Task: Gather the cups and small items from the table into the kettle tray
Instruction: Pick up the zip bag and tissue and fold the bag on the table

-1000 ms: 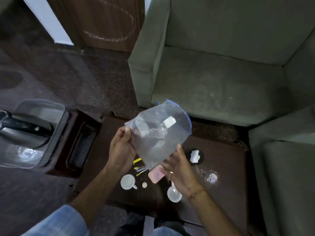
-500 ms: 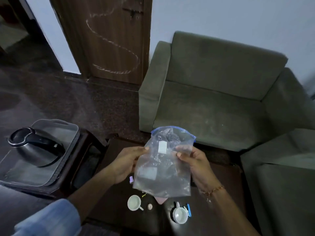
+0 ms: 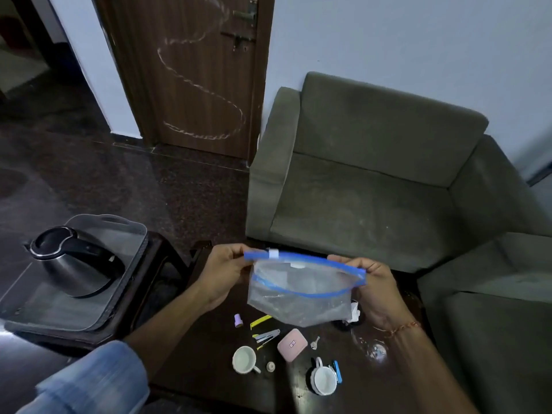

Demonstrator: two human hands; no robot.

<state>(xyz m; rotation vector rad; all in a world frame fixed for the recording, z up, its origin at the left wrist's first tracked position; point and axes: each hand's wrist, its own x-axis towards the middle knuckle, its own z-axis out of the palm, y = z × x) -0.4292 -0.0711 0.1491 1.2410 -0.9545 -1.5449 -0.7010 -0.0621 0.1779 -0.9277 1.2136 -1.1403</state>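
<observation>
Both hands hold a clear zip bag [image 3: 298, 291] above the dark desk [image 3: 209, 369]. The left hand [image 3: 222, 271] has its grip clamped on the left end of the bag's blue zip strip, and the right hand [image 3: 375, 286] has its grip clamped on the right end. The two blue lips are pulled apart, so the mouth gapes toward the camera. A small white slider sits on the far lip near the left hand. The bag's film is wrinkled and see-through; whether anything lies inside cannot be told.

On the desk below the bag lie the small items. A white cup [image 3: 245, 360] stands upright at the left, handle pointing right, with a small round cap [image 3: 271, 366] just beside it. A second white cup [image 3: 322, 380] stands at the right, touching a blue clip [image 3: 337, 371]. Between the cups lies a pink case [image 3: 292, 345], with a key [image 3: 314, 343] just to its right. A metal clipper [image 3: 267, 336] and a yellow strip [image 3: 260, 321] lie near the case's left, and a small lilac piece [image 3: 238, 320] stands further left.

The kettle [image 3: 71, 264] sits in a clear tray [image 3: 131, 249] on a separate low stand to the left, well apart from the cups. A green sofa [image 3: 373, 180] stands behind the desk.
</observation>
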